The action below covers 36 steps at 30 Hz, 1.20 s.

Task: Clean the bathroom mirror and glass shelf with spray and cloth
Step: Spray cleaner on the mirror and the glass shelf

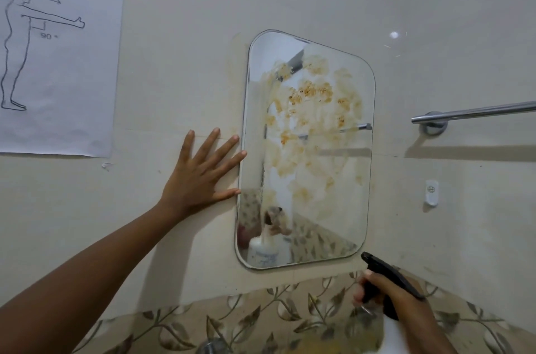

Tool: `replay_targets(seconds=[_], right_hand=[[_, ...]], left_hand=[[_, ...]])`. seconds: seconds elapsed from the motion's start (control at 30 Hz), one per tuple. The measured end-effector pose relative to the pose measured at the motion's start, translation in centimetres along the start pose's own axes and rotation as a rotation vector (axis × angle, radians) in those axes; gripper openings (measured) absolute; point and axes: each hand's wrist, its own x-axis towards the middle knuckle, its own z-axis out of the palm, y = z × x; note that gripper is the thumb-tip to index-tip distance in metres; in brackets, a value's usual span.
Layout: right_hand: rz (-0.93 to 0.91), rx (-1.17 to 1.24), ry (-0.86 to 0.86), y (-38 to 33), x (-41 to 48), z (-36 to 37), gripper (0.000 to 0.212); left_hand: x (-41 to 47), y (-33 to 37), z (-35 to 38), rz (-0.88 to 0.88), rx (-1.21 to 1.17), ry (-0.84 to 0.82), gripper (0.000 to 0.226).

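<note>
A rounded rectangular mirror (307, 150) hangs on the cream tiled wall, smeared with orange-brown stains over its upper and middle part. My left hand (200, 177) lies flat on the wall just left of the mirror, fingers spread, fingertips touching the mirror's left edge. Below the mirror's lower right corner my right hand (388, 292) grips a spray bottle (385, 275) with a black trigger head and white body, nozzle pointing up toward the mirror. The bottle's reflection shows in the mirror's bottom left. No cloth or glass shelf is in view.
A chrome towel bar (475, 113) juts from the wall right of the mirror, with a small white hook (431, 192) below it. A paper drawing of a standing figure (55, 52) is taped at the left. A leaf-patterned tile band (232, 321) runs below.
</note>
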Motion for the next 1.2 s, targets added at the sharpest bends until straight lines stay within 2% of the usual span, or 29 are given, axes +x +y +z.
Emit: replay_targets(seconds=[0.13,0.33,0.57,0.77,1.0,1.2], right_hand=[[-0.020,-0.032,0.197,-0.5,-0.2,-2.1,0.018],[-0.010,-0.028,0.234,-2.0,0.1,-5.2,0.016],[-0.110,-0.079,0.338,-4.5,1.9,-6.6,0.016],[-0.172,-0.140,0.211,-6.9,3.3,-5.9,0.013],[-0.264,-0.063,0.258,-9.9,5.9,-4.7,0.017],[-0.335,-0.223,0.078,-11.9,4.8,-1.5,0.016]], left_hand=[[0.0,0.0,0.1,0.001,-0.003,0.034,0.078],[0.0,0.1,0.1,-0.006,0.001,0.059,0.079],[0.3,0.2,0.4,-0.018,-0.006,0.128,0.076],[1.3,-0.1,0.4,0.015,-0.044,0.177,0.064],[1.9,-0.2,0.5,0.061,-0.040,0.114,0.060],[1.8,-0.3,0.6,0.069,-0.025,0.084,0.061]])
